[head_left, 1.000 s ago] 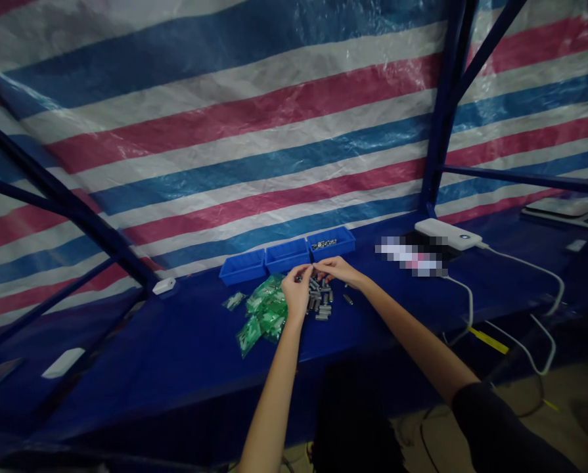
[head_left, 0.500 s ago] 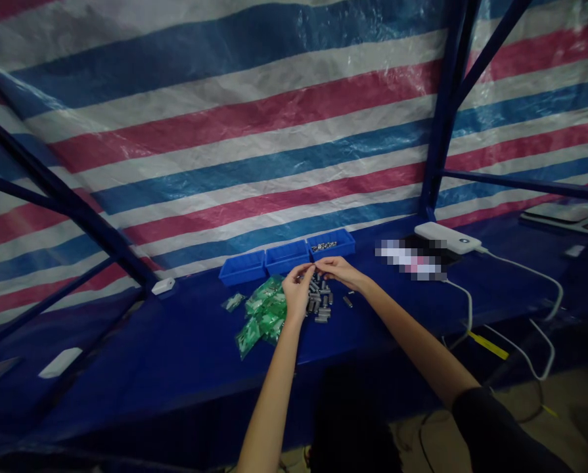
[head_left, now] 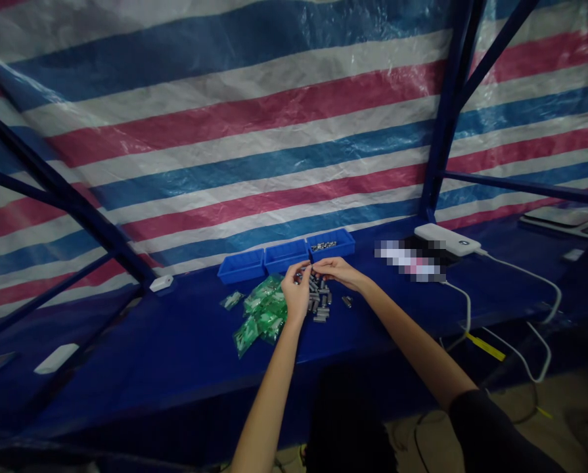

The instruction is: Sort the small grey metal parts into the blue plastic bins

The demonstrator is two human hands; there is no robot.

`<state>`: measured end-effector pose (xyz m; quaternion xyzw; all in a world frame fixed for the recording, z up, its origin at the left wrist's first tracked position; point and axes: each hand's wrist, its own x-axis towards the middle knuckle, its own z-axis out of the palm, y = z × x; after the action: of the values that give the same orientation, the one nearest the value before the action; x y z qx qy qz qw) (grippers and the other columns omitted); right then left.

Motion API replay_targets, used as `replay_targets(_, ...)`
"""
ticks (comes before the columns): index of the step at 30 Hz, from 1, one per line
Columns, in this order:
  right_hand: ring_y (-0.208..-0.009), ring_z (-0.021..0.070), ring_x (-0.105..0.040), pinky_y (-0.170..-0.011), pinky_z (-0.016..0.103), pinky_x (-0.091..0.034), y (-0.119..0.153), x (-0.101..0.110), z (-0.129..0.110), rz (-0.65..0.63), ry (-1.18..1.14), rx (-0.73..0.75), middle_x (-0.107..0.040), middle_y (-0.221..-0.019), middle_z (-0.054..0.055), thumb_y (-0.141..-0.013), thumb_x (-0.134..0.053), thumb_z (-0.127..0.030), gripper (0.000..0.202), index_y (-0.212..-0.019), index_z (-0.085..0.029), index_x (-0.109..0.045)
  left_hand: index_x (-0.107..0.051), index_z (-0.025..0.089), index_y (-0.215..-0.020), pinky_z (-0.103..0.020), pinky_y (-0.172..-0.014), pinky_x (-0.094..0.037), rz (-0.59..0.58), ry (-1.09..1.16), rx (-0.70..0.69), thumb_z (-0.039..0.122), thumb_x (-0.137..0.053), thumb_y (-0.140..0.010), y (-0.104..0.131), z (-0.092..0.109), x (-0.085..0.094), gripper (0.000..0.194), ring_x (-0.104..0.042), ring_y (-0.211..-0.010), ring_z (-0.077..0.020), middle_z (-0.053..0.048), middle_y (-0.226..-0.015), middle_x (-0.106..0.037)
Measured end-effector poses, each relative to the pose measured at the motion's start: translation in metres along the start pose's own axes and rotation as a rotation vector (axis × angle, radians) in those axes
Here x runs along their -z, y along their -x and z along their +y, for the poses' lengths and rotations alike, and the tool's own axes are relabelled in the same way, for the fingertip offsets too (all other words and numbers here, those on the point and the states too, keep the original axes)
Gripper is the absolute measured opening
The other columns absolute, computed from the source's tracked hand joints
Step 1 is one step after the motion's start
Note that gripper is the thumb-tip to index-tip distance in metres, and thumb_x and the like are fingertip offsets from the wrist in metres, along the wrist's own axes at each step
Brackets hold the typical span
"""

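My left hand (head_left: 296, 287) and my right hand (head_left: 339, 271) meet fingertip to fingertip above a pile of small grey metal cylinders (head_left: 320, 309). Both are pinched closed. Whatever lies between the fingers is too small to make out. Left of my left hand is a heap of green-and-clear small plastic packets (head_left: 264, 309), with one packet (head_left: 231, 300) lying apart from it. A lone cylinder (head_left: 347, 301) rests to the right of the pile. Just behind my hands stands a blue tray (head_left: 287, 257), partly covered by my fingers.
Another blue tray (head_left: 242, 266) sits at the left of the row; the right-hand tray (head_left: 345, 242) holds small metal parts. A white power bank (head_left: 449, 239) with a cable (head_left: 525, 265) lies right. A blue post (head_left: 441, 138) rises behind the blue table (head_left: 175, 355).
My fingertips have drawn slightly apart, the right hand shifting a little. The lone cylinder at the right now seems to have another small piece beside it. The camera view has moved slightly.
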<state>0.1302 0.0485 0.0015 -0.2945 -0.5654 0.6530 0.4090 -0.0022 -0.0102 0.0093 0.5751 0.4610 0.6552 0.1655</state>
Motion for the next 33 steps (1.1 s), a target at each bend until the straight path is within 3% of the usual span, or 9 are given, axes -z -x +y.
replay_targets(11,-0.061,0.0069,-0.056,-0.062,0.02,-0.045,-0.002,-0.003,0.0,0.096,-0.135,0.038,-0.066,-0.068,0.0,-0.059,-0.075,-0.029,0.021,-0.076,-0.017,-0.071,-0.059,0.017,-0.094,-0.022,-0.06,-0.041,-0.056,-0.002,0.01,0.031,-0.058,-0.079,0.001,-0.004,-0.004,0.02,-0.054,-0.069,-0.0118,-0.004,-0.09,-0.062)
replay_targets(16,-0.064,0.0078,-0.058,-0.062,0.019,-0.045,-0.004,0.002,-0.004,0.233,-0.199,0.079,-0.067,-0.071,0.001,-0.059,-0.074,-0.029,0.019,-0.073,-0.017,-0.07,-0.046,0.019,-0.111,-0.027,-0.066,-0.042,-0.063,-0.193,-0.057,0.031,-0.067,-0.071,0.006,-0.003,-0.008,0.047,-0.052,-0.07,-0.0125,-0.004,-0.095,-0.054)
replay_targets(18,-0.064,0.0084,-0.058,-0.061,0.019,-0.045,-0.005,0.006,-0.006,0.341,-0.233,0.097,-0.067,-0.07,0.001,-0.058,-0.073,-0.029,0.018,-0.072,-0.017,-0.069,-0.049,0.02,-0.107,-0.031,-0.076,-0.041,-0.191,-0.341,-0.166,0.031,-0.069,-0.07,0.011,0.0,-0.009,0.043,-0.052,-0.079,-0.0157,-0.003,-0.094,-0.054)
replay_targets(21,-0.061,0.0086,-0.058,-0.057,0.019,-0.045,-0.008,0.011,-0.006,0.477,-0.254,0.096,-0.065,-0.066,0.0,-0.058,-0.073,-0.029,0.018,-0.071,-0.017,-0.068,-0.058,0.024,-0.094,-0.037,-0.085,-0.036,-0.528,-0.527,-0.33,0.037,-0.067,-0.072,0.019,0.008,-0.011,0.028,-0.05,-0.091,-0.0202,-0.002,-0.092,-0.054)
replay_targets(23,-0.059,0.0086,-0.058,-0.056,0.02,-0.045,-0.01,0.014,-0.004,0.541,-0.232,0.091,-0.065,-0.066,0.001,-0.059,-0.072,-0.03,0.018,-0.07,-0.017,-0.067,-0.062,0.025,-0.089,-0.039,-0.087,-0.034,-0.673,-0.595,-0.369,0.042,-0.066,-0.072,0.024,0.012,-0.013,0.024,-0.048,-0.092,-0.0213,-0.002,-0.091,-0.055)
replay_targets(28,-0.063,0.0124,-0.062,-0.057,0.022,-0.049,-0.015,0.023,0.005,0.627,-0.124,0.108,-0.068,-0.072,0.005,-0.062,-0.07,-0.031,0.018,-0.072,-0.017,-0.067,-0.065,0.027,-0.084,-0.041,-0.091,-0.03,-0.804,-0.609,-0.343,0.04,-0.066,-0.073,0.031,0.014,-0.02,0.017,-0.048,-0.09,-0.0213,-0.002,-0.088,-0.056)
replay_targets(33,-0.067,0.0163,-0.064,-0.059,0.026,-0.052,-0.019,0.032,0.01,0.707,-0.013,0.149,-0.069,-0.073,0.007,-0.062,-0.07,-0.033,0.023,-0.076,-0.015,-0.066,-0.065,0.025,-0.078,-0.038,-0.087,-0.032,-0.793,-0.575,-0.276,0.027,-0.064,-0.074,0.032,0.011,-0.023,0.004,-0.051,-0.085,-0.0194,-0.001,-0.081,-0.06)
